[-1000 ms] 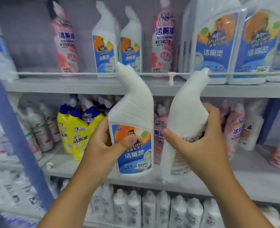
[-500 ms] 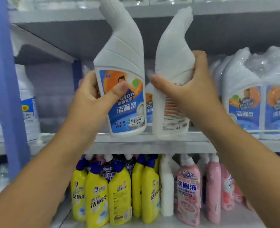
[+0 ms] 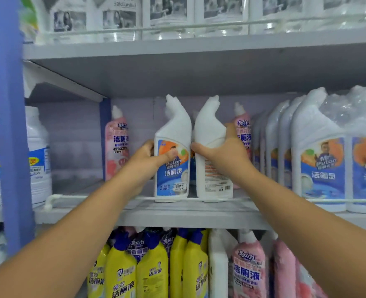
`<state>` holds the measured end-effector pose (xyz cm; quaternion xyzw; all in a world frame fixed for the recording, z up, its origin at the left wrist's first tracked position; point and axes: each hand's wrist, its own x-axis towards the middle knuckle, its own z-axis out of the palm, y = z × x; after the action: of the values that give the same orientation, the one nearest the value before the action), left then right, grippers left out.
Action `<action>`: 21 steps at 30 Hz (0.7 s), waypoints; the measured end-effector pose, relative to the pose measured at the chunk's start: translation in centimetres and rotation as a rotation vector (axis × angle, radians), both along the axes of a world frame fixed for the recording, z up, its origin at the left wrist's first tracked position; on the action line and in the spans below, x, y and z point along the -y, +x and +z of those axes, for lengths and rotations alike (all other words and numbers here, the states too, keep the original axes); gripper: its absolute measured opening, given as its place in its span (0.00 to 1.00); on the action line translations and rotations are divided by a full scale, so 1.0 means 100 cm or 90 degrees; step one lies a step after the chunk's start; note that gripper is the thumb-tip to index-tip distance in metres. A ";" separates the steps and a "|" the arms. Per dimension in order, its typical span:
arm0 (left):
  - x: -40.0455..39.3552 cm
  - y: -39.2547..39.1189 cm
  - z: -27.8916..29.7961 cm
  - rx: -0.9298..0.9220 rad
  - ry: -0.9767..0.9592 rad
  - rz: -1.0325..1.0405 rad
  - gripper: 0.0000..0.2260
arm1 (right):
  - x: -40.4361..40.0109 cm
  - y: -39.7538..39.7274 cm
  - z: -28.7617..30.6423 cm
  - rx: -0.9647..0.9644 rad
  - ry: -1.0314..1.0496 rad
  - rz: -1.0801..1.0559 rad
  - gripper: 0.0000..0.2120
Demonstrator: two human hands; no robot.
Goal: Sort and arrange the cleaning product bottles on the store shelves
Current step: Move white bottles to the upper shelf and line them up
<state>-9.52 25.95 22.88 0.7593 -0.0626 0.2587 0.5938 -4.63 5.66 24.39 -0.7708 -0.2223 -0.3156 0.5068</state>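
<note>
Both white bent-neck toilet cleaner bottles, held up in front of the shelf half a second ago, now stand on the middle shelf [image 3: 190, 214] behind its white wire rail [image 3: 117, 198].

Left hand [image 3: 147, 160] grips the front-facing bottle [image 3: 173, 155] — thumb across the blue and orange Mr Puton label, fingers curled round the back. Right hand [image 3: 225, 151] grips the back-facing bottle [image 3: 211, 147], its barcode side out, thumb on the front and fingers wrapped round the far side. These two stand upright, just beside each other, necks leaning opposite ways. One pink bottle [image 3: 116, 145] stands to their left — another is partly hidden behind the right hand. Shrink-wrapped Mr Puton packs [image 3: 321, 160] fill the shelf to the right; yellow bottles [image 3: 134, 269] line the shelf below.
</note>
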 end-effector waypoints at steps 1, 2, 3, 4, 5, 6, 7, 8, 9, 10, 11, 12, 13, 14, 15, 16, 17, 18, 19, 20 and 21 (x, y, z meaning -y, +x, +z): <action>-0.001 0.002 -0.001 -0.010 0.001 -0.004 0.18 | 0.001 0.003 -0.002 -0.005 0.000 0.001 0.35; -0.001 0.004 -0.001 -0.015 -0.001 -0.007 0.18 | 0.002 0.006 -0.002 -0.010 0.003 0.007 0.35; -0.001 0.005 -0.001 -0.017 -0.002 -0.012 0.19 | 0.003 0.008 -0.002 -0.015 0.005 0.012 0.35; -0.002 0.005 0.000 -0.026 0.000 -0.016 0.21 | 0.004 0.010 -0.002 -0.019 0.002 0.014 0.36; -0.003 0.005 0.001 -0.036 0.005 -0.019 0.23 | 0.005 0.011 -0.002 -0.023 -0.006 0.016 0.36; -0.004 0.004 0.001 -0.048 0.008 -0.017 0.26 | 0.006 0.012 -0.003 -0.028 -0.015 0.019 0.36; -0.006 0.005 0.001 -0.058 0.013 -0.012 0.27 | 0.007 0.013 -0.003 -0.034 -0.022 0.024 0.37; -0.008 0.004 0.002 -0.068 0.022 -0.006 0.25 | 0.007 0.014 -0.003 -0.039 -0.026 0.030 0.37; -0.010 0.003 0.005 -0.075 0.031 0.000 0.22 | 0.008 0.014 -0.003 -0.042 -0.030 0.034 0.38; -0.009 0.002 0.011 -0.076 0.041 0.010 0.20 | 0.010 0.015 -0.002 -0.047 -0.037 0.035 0.39; -0.010 0.001 0.019 -0.067 0.054 0.027 0.18 | 0.011 0.015 -0.001 -0.058 -0.050 0.034 0.42; -0.010 0.001 0.031 -0.047 0.068 0.051 0.17 | 0.012 0.015 0.003 -0.072 -0.073 0.029 0.45; -0.010 0.000 0.044 -0.021 0.081 0.070 0.18 | 0.014 0.014 0.007 -0.083 -0.105 0.016 0.48; -0.008 -0.001 0.059 0.004 0.093 0.079 0.19 | 0.015 0.014 0.012 -0.088 -0.139 -0.001 0.50; -0.007 0.001 0.072 0.022 0.109 0.083 0.20 | 0.017 0.013 0.018 -0.088 -0.163 -0.012 0.50; -0.005 0.002 0.084 0.030 0.129 0.088 0.21 | 0.019 0.013 0.025 -0.082 -0.168 -0.012 0.48; -0.003 0.004 0.094 0.034 0.152 0.089 0.20 | 0.020 0.011 0.034 -0.074 -0.158 -0.004 0.46; -0.001 0.005 0.101 0.030 0.173 0.091 0.18 | 0.021 0.008 0.044 -0.064 -0.143 0.004 0.43; 0.001 0.008 0.104 0.024 0.195 0.099 0.16 | 0.021 0.006 0.053 -0.055 -0.132 0.004 0.41; 0.004 0.010 0.105 0.015 0.217 0.116 0.16 | 0.020 0.004 0.060 -0.050 -0.126 -0.001 0.38; 0.007 0.014 0.103 0.010 0.234 0.135 0.17 | 0.017 0.003 0.066 -0.053 -0.116 -0.002 0.37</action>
<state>-8.16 25.25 33.20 0.8551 -0.0336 0.3100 0.4143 -4.36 3.98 30.97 -0.8266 -0.2274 -0.2624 0.4429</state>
